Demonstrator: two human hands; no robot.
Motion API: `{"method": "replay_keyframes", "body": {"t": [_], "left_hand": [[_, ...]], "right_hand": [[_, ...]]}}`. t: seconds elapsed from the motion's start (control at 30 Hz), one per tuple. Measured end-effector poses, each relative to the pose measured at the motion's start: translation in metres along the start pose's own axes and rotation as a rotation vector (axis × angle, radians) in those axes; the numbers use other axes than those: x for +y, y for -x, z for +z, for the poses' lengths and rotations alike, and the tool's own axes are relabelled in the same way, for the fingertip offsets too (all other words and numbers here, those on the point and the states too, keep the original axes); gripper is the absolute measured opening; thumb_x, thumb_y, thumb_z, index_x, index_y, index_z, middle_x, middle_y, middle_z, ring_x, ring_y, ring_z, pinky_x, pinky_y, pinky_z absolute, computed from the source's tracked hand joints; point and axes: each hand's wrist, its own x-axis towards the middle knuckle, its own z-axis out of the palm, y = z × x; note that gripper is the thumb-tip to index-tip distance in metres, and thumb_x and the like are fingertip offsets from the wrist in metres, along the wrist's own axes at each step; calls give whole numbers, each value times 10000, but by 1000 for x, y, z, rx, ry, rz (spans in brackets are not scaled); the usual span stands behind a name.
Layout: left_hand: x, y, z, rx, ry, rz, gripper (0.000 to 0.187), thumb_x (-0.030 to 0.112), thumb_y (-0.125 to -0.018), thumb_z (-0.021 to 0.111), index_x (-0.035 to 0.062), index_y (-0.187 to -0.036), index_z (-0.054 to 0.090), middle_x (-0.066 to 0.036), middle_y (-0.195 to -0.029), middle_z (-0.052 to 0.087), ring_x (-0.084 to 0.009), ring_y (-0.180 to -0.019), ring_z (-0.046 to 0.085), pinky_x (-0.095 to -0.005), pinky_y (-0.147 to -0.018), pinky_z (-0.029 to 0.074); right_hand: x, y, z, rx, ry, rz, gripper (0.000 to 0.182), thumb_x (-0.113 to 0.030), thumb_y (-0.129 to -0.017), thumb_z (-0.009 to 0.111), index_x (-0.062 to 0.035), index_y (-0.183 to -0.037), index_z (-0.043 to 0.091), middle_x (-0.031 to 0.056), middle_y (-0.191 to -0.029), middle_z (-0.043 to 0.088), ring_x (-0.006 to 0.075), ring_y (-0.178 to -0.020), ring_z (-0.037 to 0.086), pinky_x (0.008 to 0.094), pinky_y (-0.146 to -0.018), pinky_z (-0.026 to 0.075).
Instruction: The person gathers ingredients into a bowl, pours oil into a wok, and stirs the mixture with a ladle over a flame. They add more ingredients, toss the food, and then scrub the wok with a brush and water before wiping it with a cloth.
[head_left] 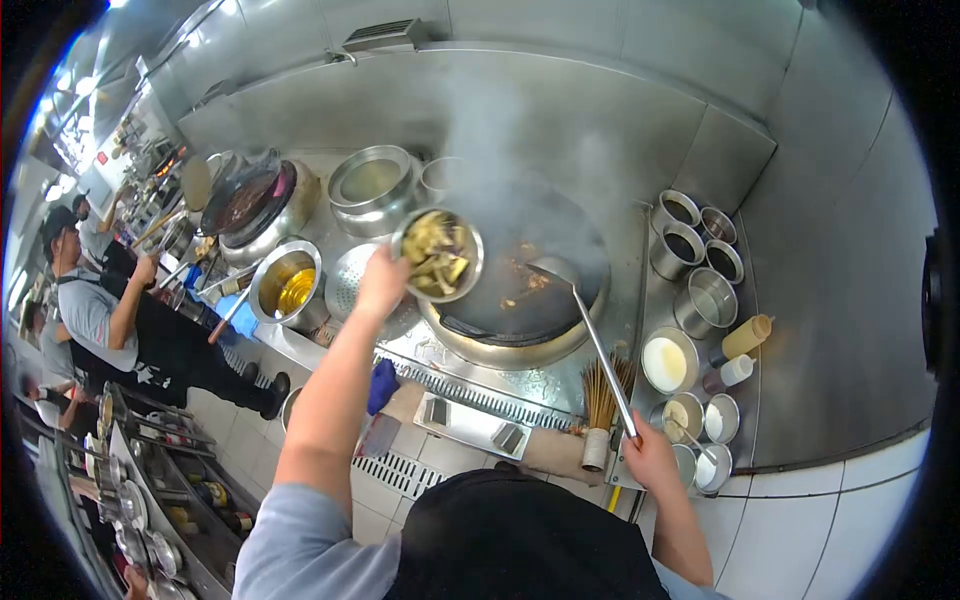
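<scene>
My left hand [383,283] grips the near rim of a metal bowl [478,262] tilted toward the wok. Pieces of cut eggplant [436,250] fill the bowl, pale with dark purple skin. In my right hand [650,455] is the long handle of a ladle [590,325], whose scoop rests inside the wok [520,318]. Brown bits of food [527,275] lie on the wok's dark surface, and smoke or steam rises from it. Left of the wok, partly behind the bowl, sits a perforated strainer [352,268].
A pot of yellow oil [290,285] stands at the left, near a second wok [240,200]. Sauce and seasoning containers [704,303] line the right side beside squeeze bottles [747,336]. A bamboo brush [597,420] stands at the front edge. Co-workers [110,310] stand at the far left.
</scene>
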Motion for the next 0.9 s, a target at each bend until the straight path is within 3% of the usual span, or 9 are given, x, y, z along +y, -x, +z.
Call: {"method": "replay_keyframes", "body": {"t": [0.07,0.13,0.33,0.47,0.53,0.6,0.73,0.8,0.9], "left_hand": [[4,-32,52,36,-565,440,258,91,-814,499,-78,-991,583,-266,-993,606,-321,-722,668,-390,-621,543],[38,-31,73,-121,-854,588,215,54,-809,487,-38,-961,607,-279,-1045,583,-336,-720,667,-401,-628,549],[69,-51,47,91,-885,757,187,69,-794,505,-30,-924,596,-278,-1083,545,-325,-732,668,-395,-628,549],[29,-50,-3,337,-409,443,220,79,-785,522,-23,-970,584,-249,-1177,542,-371,-799,640,-402,-714,530],[-18,-51,-29,332,-113,213,238,59,-816,489,-54,-1011,564,-232,-1013,627,-337,-757,655,-397,-656,539],[-55,-24,-52,177,599,-165,244,55,-843,473,-53,-1046,554,-180,-846,656,-261,-696,659,-368,-576,543],[-151,77,-106,259,1006,-339,243,69,-837,496,-23,-1052,560,-133,-848,646,-193,-627,630,-319,-525,543],[-218,153,-126,453,1155,-471,207,78,-827,490,-4,-1002,563,-118,-831,632,-188,-621,615,-326,-523,537],[-291,289,-175,1043,933,-640,160,113,-816,482,12,-910,564,-112,-781,620,-204,-621,604,-341,-515,503]], "right_hand": [[4,4,-1,-10,26,29,528,-189,-798,569,-74,-1301,461,201,-756,621,393,-711,608,461,-641,474],[-3,8,-1,-41,83,63,492,-132,-794,557,-65,-1277,493,196,-816,616,339,-744,624,393,-670,481],[8,25,35,46,179,-53,530,-175,-803,563,-71,-1311,454,222,-823,621,398,-755,611,469,-673,480],[-24,30,52,71,103,43,499,-158,-807,550,-100,-1294,461,230,-791,615,414,-753,606,486,-652,470],[-24,27,66,50,37,15,471,-140,-805,551,-107,-1268,474,214,-764,611,379,-703,614,453,-652,478],[-30,22,76,19,-24,112,453,-116,-805,552,-69,-1248,472,181,-697,589,311,-633,598,403,-638,479],[64,-18,125,84,-282,106,310,-105,-829,546,-2,-1120,509,107,-731,581,215,-616,564,348,-560,449],[-24,-5,107,-36,-354,228,210,-151,-878,517,-71,-1069,484,25,-517,416,133,-345,401,289,-320,313],[-60,-70,150,-259,-268,53,186,-154,-878,519,-71,-1042,488,24,-518,417,132,-345,399,287,-321,310]]}}
